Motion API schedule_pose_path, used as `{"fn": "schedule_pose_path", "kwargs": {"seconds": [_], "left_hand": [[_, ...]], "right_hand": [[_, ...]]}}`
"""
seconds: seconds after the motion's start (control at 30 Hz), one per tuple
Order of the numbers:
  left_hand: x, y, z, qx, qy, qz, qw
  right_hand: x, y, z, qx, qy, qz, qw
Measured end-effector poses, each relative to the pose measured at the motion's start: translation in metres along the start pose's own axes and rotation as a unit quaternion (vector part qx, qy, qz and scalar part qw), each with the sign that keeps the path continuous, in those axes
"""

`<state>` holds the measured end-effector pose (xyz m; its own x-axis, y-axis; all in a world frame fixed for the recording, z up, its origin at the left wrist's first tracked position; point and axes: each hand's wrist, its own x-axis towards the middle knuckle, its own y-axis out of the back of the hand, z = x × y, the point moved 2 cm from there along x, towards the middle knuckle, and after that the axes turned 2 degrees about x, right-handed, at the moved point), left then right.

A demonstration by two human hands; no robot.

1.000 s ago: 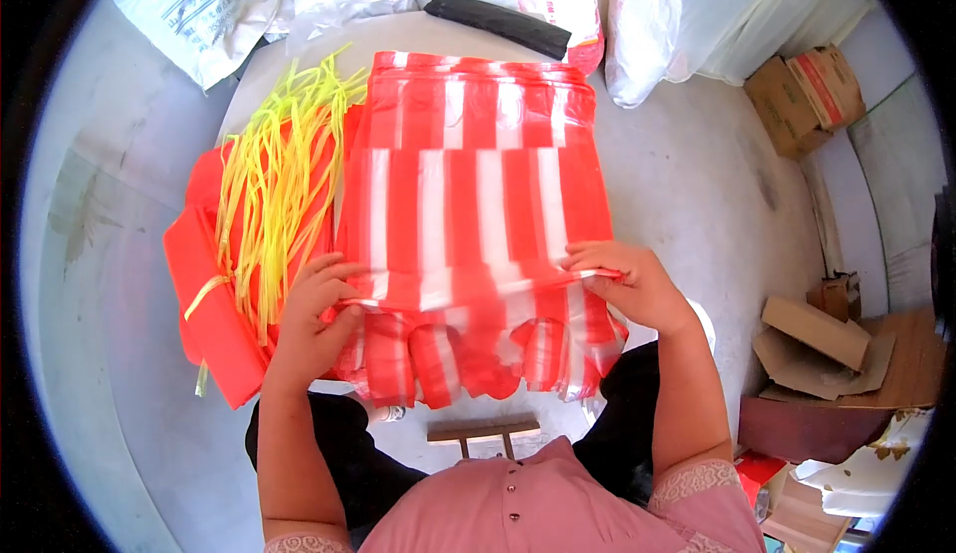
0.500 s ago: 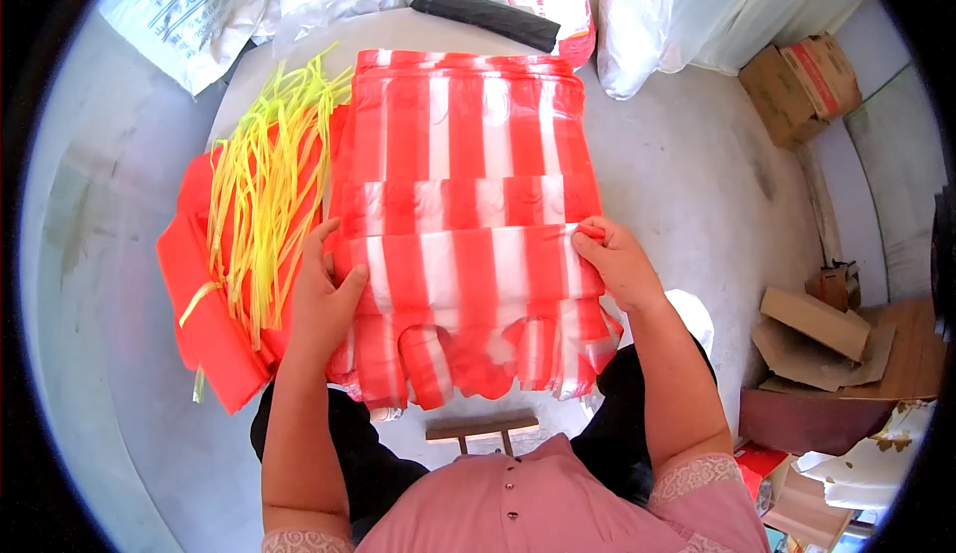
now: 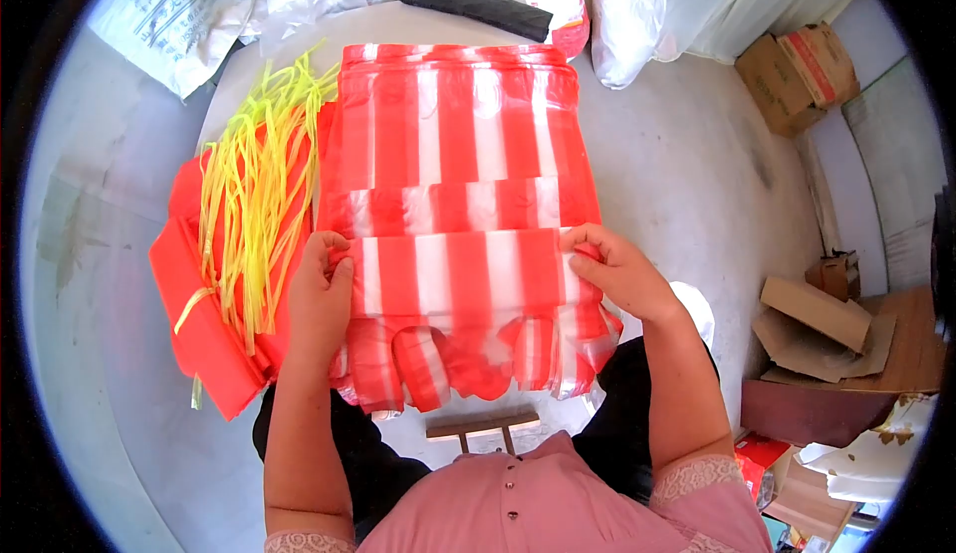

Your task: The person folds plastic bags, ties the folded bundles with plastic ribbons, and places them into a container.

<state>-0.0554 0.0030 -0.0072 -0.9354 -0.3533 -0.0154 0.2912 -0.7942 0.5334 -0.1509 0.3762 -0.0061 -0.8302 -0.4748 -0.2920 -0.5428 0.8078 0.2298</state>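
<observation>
Red-and-white striped plastic bags [image 3: 443, 274] lie in a flat stack in front of me, with a folded band across the middle and cut, handle-like loops at the near end. My left hand [image 3: 324, 289] pinches the left edge of the fold between thumb and fingers. At the opposite edge, my right hand [image 3: 625, 274] grips the same fold, thumb on top. Left of the stack, a bundle of yellow plastic strips [image 3: 254, 200] rests on folded red plastic [image 3: 204, 339], which has a yellow tie around it.
The stack rests on a pale round surface [image 3: 373, 30]. Behind it lie a black roll [image 3: 476, 10] and white printed sacks [image 3: 179, 20]. Cardboard boxes stand at the far right [image 3: 797, 75], and an opened carton [image 3: 822, 329] sits nearer on the right. A wooden-topped stool [image 3: 483, 426] shows below.
My left fingers have closed from a looser hold into a pinch on the bag's edge. The right hand keeps its grip. The whole view has shifted slightly.
</observation>
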Motion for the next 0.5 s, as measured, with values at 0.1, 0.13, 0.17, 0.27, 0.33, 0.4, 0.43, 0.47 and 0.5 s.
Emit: {"fn": "schedule_pose_path", "kwargs": {"seconds": [0.1,0.13,0.17,0.27,0.33,0.4,0.43,0.47,0.5], "left_hand": [[0.001,0.003,-0.003,0.016,0.021,-0.011,1.000],[0.001,0.004,-0.004,0.005,0.017,-0.009,1.000],[0.001,0.004,-0.006,-0.006,0.012,-0.007,1.000],[-0.005,0.005,-0.006,-0.030,-0.025,-0.002,0.999],[-0.008,0.006,0.000,-0.018,-0.039,-0.010,0.999],[-0.013,0.010,0.009,0.017,-0.037,-0.027,0.999],[-0.013,0.009,0.006,-0.008,-0.024,-0.030,0.999],[-0.012,0.008,0.002,-0.032,-0.011,-0.032,0.999],[-0.012,0.007,0.000,-0.057,0.002,-0.035,0.998]], "right_hand": [[-0.001,0.000,-0.008,-0.002,-0.036,-0.018,0.999],[-0.001,0.000,-0.010,0.000,-0.043,-0.020,0.999],[-0.001,0.000,-0.009,-0.005,-0.030,-0.019,0.999],[-0.002,-0.001,-0.009,-0.015,0.000,-0.014,1.000],[-0.004,-0.004,-0.016,-0.016,0.007,-0.011,1.000],[-0.006,-0.003,-0.020,-0.025,-0.045,-0.018,0.999],[-0.006,-0.002,-0.021,-0.030,-0.070,-0.021,0.997],[-0.005,-0.002,-0.021,-0.022,-0.067,-0.020,0.997],[-0.005,-0.002,-0.020,-0.015,-0.063,-0.018,0.998]]}}
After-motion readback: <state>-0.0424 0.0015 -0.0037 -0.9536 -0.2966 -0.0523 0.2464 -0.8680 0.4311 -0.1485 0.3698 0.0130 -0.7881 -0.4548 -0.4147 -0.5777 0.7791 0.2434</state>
